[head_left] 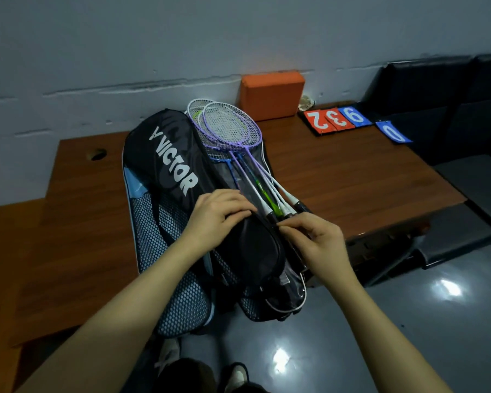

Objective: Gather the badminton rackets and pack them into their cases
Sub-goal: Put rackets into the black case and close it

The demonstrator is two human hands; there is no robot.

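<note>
The left hand (217, 212) lies flat on the black case (182, 177), fingers pressed on its edge. The right hand (313, 239) pinches something small at the case opening, just under the racket grips; what it pinches I cannot tell. The rackets (233, 131) lie in a bundle on the open case, heads far from both hands, handles touching the right fingers. The case rests on the brown bench (352, 177), near an orange block (272, 95) and number cards (335, 119).
</note>
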